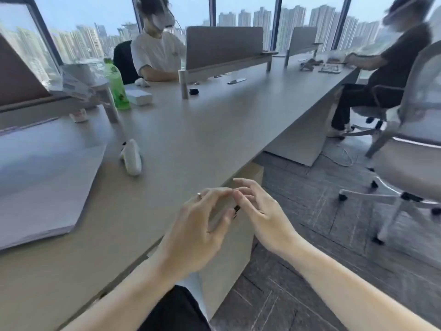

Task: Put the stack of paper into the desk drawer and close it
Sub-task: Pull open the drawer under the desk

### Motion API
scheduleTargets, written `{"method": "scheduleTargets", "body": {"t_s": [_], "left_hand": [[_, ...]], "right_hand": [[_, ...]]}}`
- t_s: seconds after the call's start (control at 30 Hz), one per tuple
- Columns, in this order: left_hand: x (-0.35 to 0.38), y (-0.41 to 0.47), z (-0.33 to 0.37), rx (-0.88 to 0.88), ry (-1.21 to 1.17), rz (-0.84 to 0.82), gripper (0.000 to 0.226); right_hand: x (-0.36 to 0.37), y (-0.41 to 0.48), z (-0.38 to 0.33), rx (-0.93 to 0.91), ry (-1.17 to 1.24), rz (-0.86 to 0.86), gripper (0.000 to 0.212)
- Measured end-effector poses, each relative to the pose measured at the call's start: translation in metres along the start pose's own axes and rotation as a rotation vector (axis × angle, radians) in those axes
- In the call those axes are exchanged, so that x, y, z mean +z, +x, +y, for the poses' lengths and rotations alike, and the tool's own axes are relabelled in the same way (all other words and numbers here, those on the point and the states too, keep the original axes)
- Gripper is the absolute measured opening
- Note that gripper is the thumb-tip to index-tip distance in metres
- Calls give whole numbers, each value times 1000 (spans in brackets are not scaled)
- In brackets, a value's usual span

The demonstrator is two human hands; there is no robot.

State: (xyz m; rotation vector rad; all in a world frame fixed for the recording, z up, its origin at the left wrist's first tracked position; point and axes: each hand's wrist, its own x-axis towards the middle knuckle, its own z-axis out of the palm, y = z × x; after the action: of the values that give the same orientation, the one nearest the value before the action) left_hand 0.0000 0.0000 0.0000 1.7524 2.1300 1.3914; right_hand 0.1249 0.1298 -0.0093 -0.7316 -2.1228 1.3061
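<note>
Desk [191, 144] holds paper stack [43, 187], bottle [117, 87]; hands [198, 230] empty.

Place: you're in an open-plan office.
Desk: long shared bench [214, 130] w/ divider screens [224, 46].
Seating: mesh swivel chair [410, 149].
Outside: hi-rise towers [291, 25] thru big windows.
</note>
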Motion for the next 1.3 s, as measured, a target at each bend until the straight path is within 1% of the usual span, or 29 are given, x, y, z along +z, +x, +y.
{"method": "scheduleTargets", "body": {"t_s": [0.07,0.1,0.13,0.17,0.23,0.27,0.33,0.4,0.47,0.6,0.77,0.87,0.97,1.1,1.23,1.3], "left_hand": [[17,-5,-11,47,238,-213,53],[25,-8,-20,-12,306,-289,63],[30,-10,-26,-138,365,-382,72],[34,-11,-34,-263,416,-433,80],[37,-13,-44,-375,524,-490,90],[39,-13,-48,-378,580,-503,92],[40,-14,-49,-374,609,-501,93],[40,-14,-50,-355,605,-488,92],[37,-12,-52,-358,601,-483,91],[33,-8,-52,-361,584,-479,89],[31,-7,-54,-368,560,-476,90],[30,-8,-52,-378,546,-473,93],[29,-9,-49,-428,481,-472,95],[27,-8,-46,-453,454,-477,96],[27,-9,-44,-462,438,-489,97],[27,-8,-44,-462,445,-498,98]], "right_hand": [[7,7,18,130,24,45,28],[11,10,31,194,39,60,31],[16,12,41,275,69,87,35],[21,16,51,346,113,110,37],[27,27,65,443,106,122,33],[29,33,72,486,73,102,29],[36,46,89,600,76,69,22],[45,59,102,710,191,51,17],[55,69,109,765,274,70,16],[69,83,121,800,386,131,28],[67,79,120,779,531,118,26],[67,76,119,746,525,107,23],[67,74,120,709,436,106,23],[60,63,119,656,334,108,25],[27,22,126,612,351,117,22],[6,-2,129,616,315,119,22]]}}
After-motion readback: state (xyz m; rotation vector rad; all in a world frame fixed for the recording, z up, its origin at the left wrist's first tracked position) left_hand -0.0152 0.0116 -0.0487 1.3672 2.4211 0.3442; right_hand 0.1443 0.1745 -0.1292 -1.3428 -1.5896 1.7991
